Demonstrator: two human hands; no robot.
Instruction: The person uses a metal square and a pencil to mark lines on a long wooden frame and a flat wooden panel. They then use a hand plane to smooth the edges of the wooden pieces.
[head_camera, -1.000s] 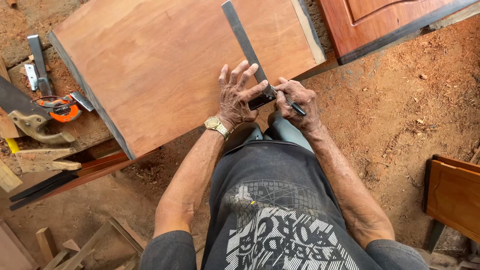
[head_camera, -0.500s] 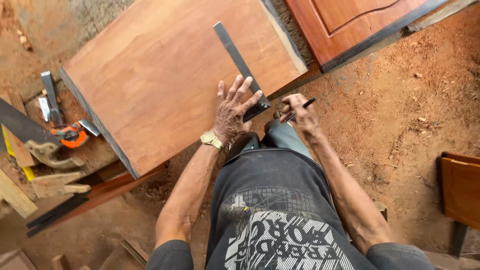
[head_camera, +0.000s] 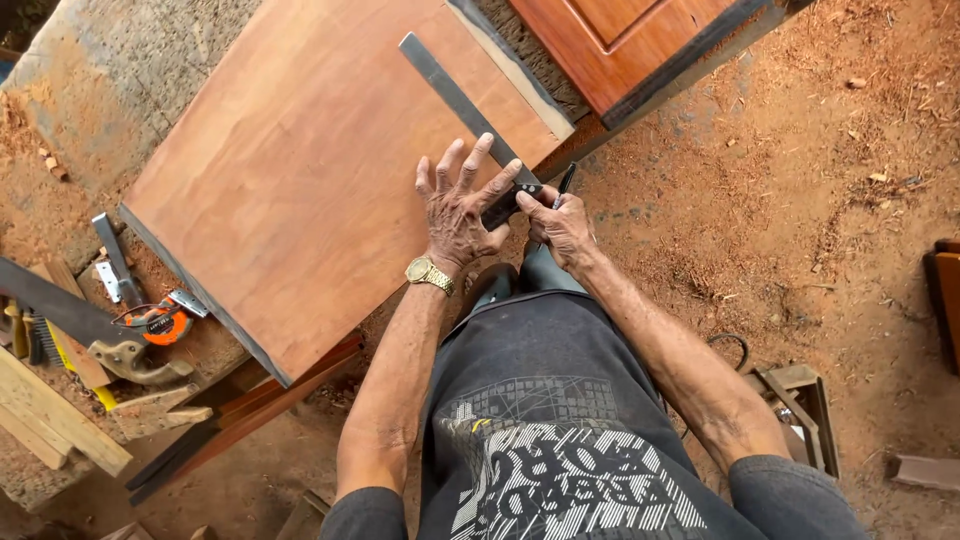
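Note:
A reddish-brown wooden board lies flat on a workbench. A metal try square rests across its right part, the blade running toward the far edge. My left hand, wearing a gold wristwatch, presses on the square with fingers spread near the board's near edge. My right hand is beside it at the square's dark stock, holding a black pen that points up and away.
A hand saw, an orange tape measure, a chisel and wood offcuts lie on the bench at left. A panelled wooden door stands at top right. The floor is covered in sawdust.
My right hand drew the pen away from the square's edge, then came back beside the stock with the pen pointing up. The view shifted so the board appears further left.

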